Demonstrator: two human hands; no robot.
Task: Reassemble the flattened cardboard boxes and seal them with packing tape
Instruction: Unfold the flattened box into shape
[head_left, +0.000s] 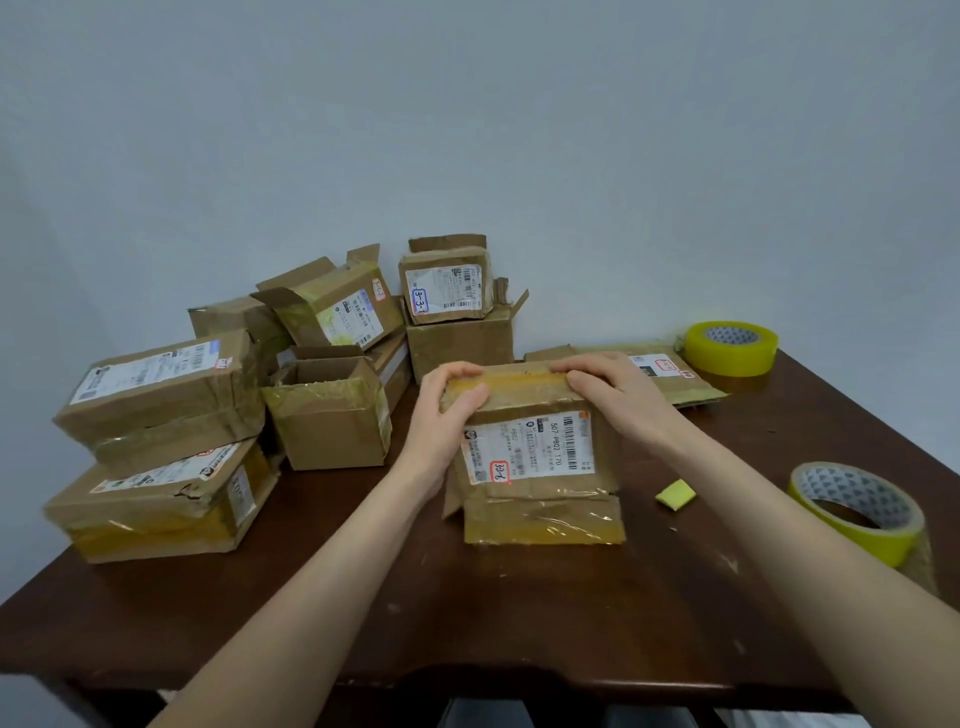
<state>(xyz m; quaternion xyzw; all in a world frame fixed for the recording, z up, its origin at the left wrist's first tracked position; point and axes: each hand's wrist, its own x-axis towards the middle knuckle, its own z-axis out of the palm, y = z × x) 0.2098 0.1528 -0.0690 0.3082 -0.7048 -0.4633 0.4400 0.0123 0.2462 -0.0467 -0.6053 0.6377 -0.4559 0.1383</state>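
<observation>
- The table (467, 613) carries everything. Its right edge is close to the nearer tape roll (852, 538), so I judge a careless elbow could knock that roll off.
- The pile of boxes (166, 395) fills the left and back, some with flaps open. It is loosely stacked, and shoving my work leftward might topple it.
- The box (535, 457) I am working on stands in the middle of the table. Its lower flaps are splayed and wrinkled with old tape, so pressing down too hard could buckle it flat again.
- A flattened box (670, 376) lies behind my right hand, with the farther tape roll (730, 353) beside it.
- My left fingers (462, 371) are curled round the box's top left corner, thumb in front, gripping it.
- My right fingers (576, 364) bend over the top edge, holding the box there. If either grip slips, the top seam could spring open.
</observation>
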